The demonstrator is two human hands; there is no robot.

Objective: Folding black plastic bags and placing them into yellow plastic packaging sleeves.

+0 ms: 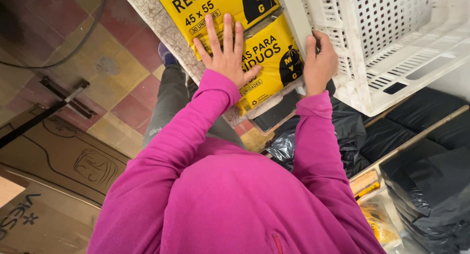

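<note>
My left hand [226, 55] lies flat, fingers spread, palm down on the yellow bag packs [264, 53]. They sit at 12 o'clock from my chest, stacked on a speckled stone counter [166, 31]. At least two packs: the upper one runs off the top edge, the lower one lies under my palm's 3 o'clock side. Both are flat plastic-wrapped rectangles, yellow with black lettering and a black sack pictogram toward their right ends.

My right hand [319, 63] is at 3 o'clock of the packs, fingers curled round a pale flat bar [293, 16] that crosses the packs' right edge. Grip looks closed on it, thumb side hidden.

Progress, my read: packs are stacked and roughly squared, pressed down, not yet moved anywhere. White slatted plastic crate [391, 48] at 2 o'clock, touching or just beside the bar; its inside isn't visible, so I can't tell if anything's loaded.

Further out: dark flat thing [276, 114] sticking out below the counter edge at 5 o'clock of the packs, kind unclear. Black plastic sacks [431, 185] piled at 4 o'clock, a wooden slat across them. Small yellow packets [367, 185] at 5 o'clock. Flattened brown cardboard [54, 185] with line drawings at 8 o'clock on the tiled floor [112, 72].
</note>
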